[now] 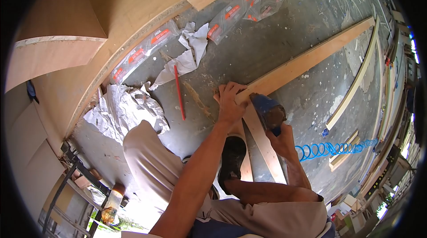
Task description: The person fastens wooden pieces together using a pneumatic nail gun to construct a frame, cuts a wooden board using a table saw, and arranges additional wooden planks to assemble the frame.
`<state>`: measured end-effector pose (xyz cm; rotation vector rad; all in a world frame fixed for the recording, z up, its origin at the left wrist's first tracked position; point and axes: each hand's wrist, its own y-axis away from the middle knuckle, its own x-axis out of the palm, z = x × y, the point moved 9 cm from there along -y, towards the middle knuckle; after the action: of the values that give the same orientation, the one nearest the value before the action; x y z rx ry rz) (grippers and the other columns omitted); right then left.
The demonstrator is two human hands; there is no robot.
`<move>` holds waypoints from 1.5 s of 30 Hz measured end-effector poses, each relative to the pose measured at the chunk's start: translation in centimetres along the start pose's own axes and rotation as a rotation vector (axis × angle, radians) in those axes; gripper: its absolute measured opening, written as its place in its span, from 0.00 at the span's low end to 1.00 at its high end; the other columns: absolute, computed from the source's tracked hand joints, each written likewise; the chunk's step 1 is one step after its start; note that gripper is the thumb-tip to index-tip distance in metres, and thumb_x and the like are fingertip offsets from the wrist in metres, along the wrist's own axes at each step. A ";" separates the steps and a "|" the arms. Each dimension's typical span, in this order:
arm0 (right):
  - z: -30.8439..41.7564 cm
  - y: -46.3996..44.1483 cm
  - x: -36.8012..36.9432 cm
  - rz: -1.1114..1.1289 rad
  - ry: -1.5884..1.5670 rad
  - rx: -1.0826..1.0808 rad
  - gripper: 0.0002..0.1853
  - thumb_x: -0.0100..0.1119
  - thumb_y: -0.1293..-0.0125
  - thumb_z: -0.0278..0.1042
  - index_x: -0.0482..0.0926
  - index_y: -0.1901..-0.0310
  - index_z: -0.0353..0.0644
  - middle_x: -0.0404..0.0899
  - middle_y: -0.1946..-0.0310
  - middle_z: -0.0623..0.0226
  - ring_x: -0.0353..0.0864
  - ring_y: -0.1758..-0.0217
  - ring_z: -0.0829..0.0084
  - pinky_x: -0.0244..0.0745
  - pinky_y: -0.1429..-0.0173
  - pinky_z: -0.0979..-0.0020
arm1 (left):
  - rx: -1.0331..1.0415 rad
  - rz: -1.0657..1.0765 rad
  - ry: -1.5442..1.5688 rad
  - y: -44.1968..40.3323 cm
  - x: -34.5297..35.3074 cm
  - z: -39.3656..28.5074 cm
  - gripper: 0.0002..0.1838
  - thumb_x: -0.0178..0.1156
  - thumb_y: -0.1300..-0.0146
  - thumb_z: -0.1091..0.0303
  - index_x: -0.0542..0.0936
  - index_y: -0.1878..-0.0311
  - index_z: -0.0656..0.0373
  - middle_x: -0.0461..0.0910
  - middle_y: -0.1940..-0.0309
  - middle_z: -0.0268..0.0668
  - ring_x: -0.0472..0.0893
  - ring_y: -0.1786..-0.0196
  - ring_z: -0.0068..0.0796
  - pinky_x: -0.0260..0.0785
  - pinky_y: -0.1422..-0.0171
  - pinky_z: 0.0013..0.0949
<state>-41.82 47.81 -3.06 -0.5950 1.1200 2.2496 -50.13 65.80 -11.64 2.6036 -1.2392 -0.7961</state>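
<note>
My left hand [231, 103] is closed on the near end of a long wooden board [316, 55], which runs away to the upper right. My right hand [283, 141] grips a blue nail gun [268, 109], its head against or very close to the joint beside my left fingers. Below the joint, a second wooden strip [265, 143] slants toward my body, and another strip [246, 162] lies next to my shoe [232, 158]. The exact contact between the tool's nose and the wood is hidden.
A coiled blue air hose [329, 150] stretches right across the concrete floor. A red stick-like piece [179, 92], crumpled paper [129, 109] and plastic wrappers [231, 13] lie ahead. Curved plywood [95, 60] stands left; a thin wooden strip [353, 91] lies right.
</note>
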 end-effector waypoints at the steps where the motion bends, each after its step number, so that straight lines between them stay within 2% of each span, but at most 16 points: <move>1: -0.1 0.1 0.0 -0.002 -0.008 -0.008 0.11 0.64 0.44 0.33 0.78 0.68 0.31 0.79 0.78 0.45 0.82 0.72 0.45 0.74 0.65 0.55 | -0.015 0.018 0.005 0.0 0.1 0.1 0.26 0.75 0.57 0.76 0.82 0.51 0.48 0.76 0.51 0.27 0.67 0.38 0.38 0.47 0.29 0.51; 10: -0.5 -0.3 0.5 0.006 0.034 -0.023 0.13 0.64 0.43 0.35 0.78 0.67 0.31 0.79 0.78 0.44 0.82 0.70 0.42 0.74 0.62 0.53 | 0.005 0.026 0.021 0.0 -0.1 -0.3 0.26 0.74 0.57 0.77 0.82 0.51 0.49 0.77 0.52 0.27 0.68 0.40 0.37 0.48 0.31 0.46; 32: 0.1 -0.4 0.3 0.030 0.054 -0.019 0.12 0.65 0.44 0.34 0.79 0.68 0.31 0.80 0.76 0.43 0.82 0.68 0.41 0.74 0.62 0.53 | 0.047 -0.002 0.012 0.0 0.3 0.1 0.28 0.75 0.60 0.76 0.82 0.51 0.47 0.76 0.52 0.27 0.68 0.40 0.37 0.49 0.33 0.45; 37: -1.5 0.9 -0.2 0.015 0.038 0.032 0.12 0.66 0.44 0.34 0.78 0.70 0.31 0.79 0.80 0.46 0.82 0.74 0.47 0.74 0.66 0.56 | -0.002 0.014 0.007 0.1 0.0 0.0 0.26 0.75 0.57 0.77 0.82 0.51 0.48 0.77 0.51 0.27 0.68 0.39 0.38 0.49 0.31 0.48; 40: -1.9 1.1 -0.2 0.025 -0.029 0.054 0.12 0.66 0.44 0.34 0.79 0.70 0.31 0.79 0.81 0.48 0.82 0.76 0.50 0.74 0.68 0.58 | 0.047 0.000 0.007 0.0 0.1 -0.1 0.28 0.76 0.59 0.75 0.82 0.50 0.48 0.75 0.51 0.27 0.68 0.40 0.38 0.49 0.33 0.45; 45: -1.4 0.6 -0.1 -0.016 -0.026 -0.032 0.12 0.66 0.44 0.34 0.78 0.70 0.32 0.79 0.80 0.48 0.82 0.75 0.48 0.74 0.67 0.57 | 0.032 0.019 0.001 0.0 0.1 -0.2 0.28 0.75 0.59 0.76 0.82 0.49 0.48 0.76 0.52 0.29 0.68 0.40 0.38 0.49 0.33 0.45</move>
<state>-41.89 46.31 -3.42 -0.5838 1.0653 2.2590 -50.00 65.68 -11.51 2.6133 -1.2844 -0.7772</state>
